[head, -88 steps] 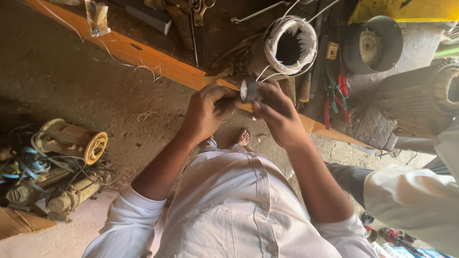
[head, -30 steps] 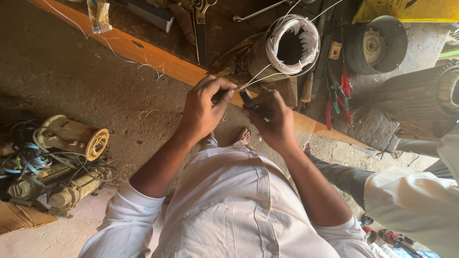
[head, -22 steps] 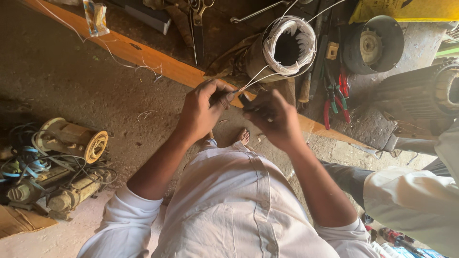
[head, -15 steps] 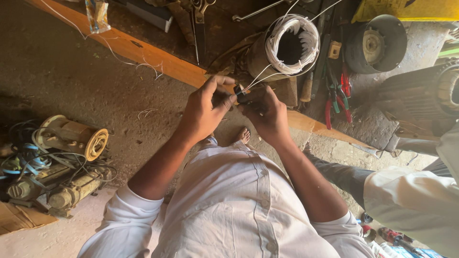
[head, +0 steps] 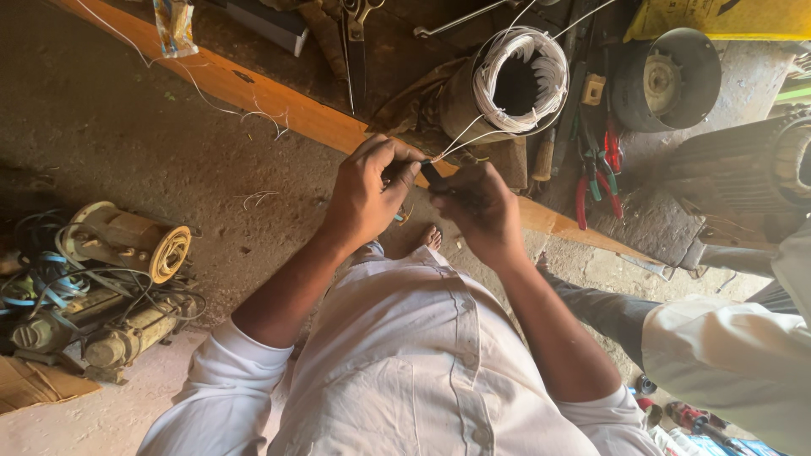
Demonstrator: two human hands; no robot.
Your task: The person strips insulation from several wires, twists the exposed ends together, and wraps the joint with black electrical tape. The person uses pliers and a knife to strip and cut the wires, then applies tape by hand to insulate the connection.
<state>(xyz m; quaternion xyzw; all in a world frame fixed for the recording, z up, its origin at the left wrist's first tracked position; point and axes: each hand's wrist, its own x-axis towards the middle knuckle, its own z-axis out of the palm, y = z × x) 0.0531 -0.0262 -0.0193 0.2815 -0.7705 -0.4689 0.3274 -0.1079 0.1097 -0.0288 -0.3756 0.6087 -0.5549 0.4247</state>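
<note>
I see thin white wires (head: 456,143) running from a coil-wound motor core (head: 515,80) down to the hands, which meet just in front of the orange edge of the counter (head: 279,110). My left hand (head: 367,198) is curled, thumb and fingertips pinched together at the wire ends. My right hand (head: 481,215) is closed around a small dark tool (head: 432,175); only its tip shows between the fingers, so I cannot tell what kind it is. Exactly where the wires end is hidden between the fingertips.

The motor core lies on its side on the counter, its open end facing me, wrapped in white windings. Right of it sit red-handled pliers (head: 596,181) and a dark round housing (head: 667,76), partly cut off by clutter. Scissors (head: 359,34) lie farther back. A large ribbed motor body (head: 756,165) runs out of view at the right edge.

On the dirt floor (head: 169,160) to the left lies a heap of old motors (head: 101,287) tangled in cables. A toe (head: 431,238) peeks out below the hands. Another person's sleeve (head: 735,363) enters from the lower right.
</note>
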